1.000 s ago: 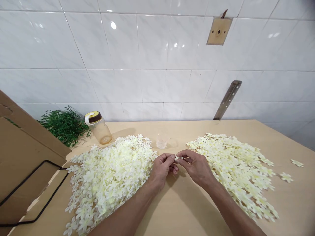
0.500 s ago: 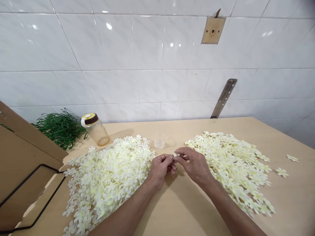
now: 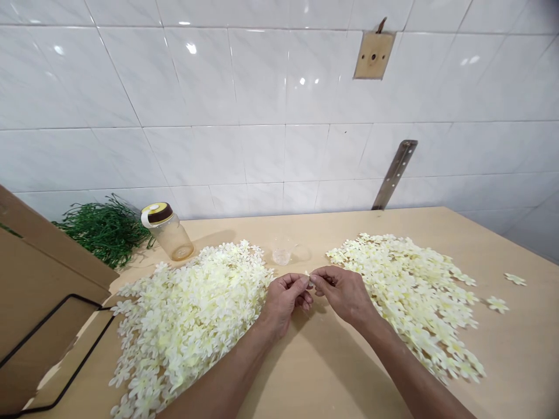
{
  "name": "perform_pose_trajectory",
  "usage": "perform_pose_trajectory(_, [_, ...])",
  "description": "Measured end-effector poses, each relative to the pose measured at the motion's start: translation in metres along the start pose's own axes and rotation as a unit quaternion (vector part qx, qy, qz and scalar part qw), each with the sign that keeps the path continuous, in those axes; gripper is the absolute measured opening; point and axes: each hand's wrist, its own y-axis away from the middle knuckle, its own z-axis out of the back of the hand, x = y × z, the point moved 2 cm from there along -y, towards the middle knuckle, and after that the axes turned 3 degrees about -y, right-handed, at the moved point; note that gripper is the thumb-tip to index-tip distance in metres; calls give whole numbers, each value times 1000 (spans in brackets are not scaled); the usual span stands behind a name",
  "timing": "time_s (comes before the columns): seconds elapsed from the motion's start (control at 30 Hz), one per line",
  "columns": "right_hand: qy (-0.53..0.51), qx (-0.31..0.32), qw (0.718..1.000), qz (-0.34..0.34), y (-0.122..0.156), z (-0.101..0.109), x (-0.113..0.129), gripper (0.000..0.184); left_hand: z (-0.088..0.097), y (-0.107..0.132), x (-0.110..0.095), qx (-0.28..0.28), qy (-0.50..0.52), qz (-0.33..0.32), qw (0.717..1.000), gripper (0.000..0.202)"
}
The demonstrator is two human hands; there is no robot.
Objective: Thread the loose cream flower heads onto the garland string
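My left hand (image 3: 283, 299) and my right hand (image 3: 343, 291) meet fingertip to fingertip above the table. Both are closed in a pinch on a small pale artificial flower (image 3: 307, 274), mostly hidden by the fingers. To the left of my left hand lies a high heap of cream-white artificial flowers (image 3: 196, 314). A flatter spread of the same flowers (image 3: 414, 285) is beside my right hand. Just beyond my fingers stands a small clear plastic cup (image 3: 282, 254); its contents are hard to make out.
A bottle with a brown and yellow lid (image 3: 167, 231) stands at the back left, near green artificial stems (image 3: 105, 230). A cardboard box (image 3: 48, 302) and black wire frame (image 3: 82, 361) occupy the left edge. Two single flowers (image 3: 498, 304) lie far right. A tiled wall (image 3: 262, 75) closes the back.
The pale flower between my fingertips has turned slightly, and my right fingers have shifted a little at the pinch. The whole view has moved slightly; the heaps look unchanged.
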Motion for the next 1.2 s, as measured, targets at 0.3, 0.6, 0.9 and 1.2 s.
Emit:
perform_pose_trajectory(0.3, [-24, 18, 998, -61, 1, -3, -6, 29, -1, -3, -1, -36, 24, 13, 999, 38])
perform_pose_trajectory(0.6, [-4, -26, 999, -46, 2, -4, -2, 30, 1, -2, -1, -23, 20, 10, 999, 34])
perform_pose_trajectory(0.9, [-82, 13, 993, -87, -1, -5, -7, 33, 1, -2, 0, -27, 32, 20, 999, 31])
perform_pose_trajectory(1.2, [-275, 72, 946, -157, -3, -9, -20, 40, -1, -1, -3, -50, 21, 21, 998, 33])
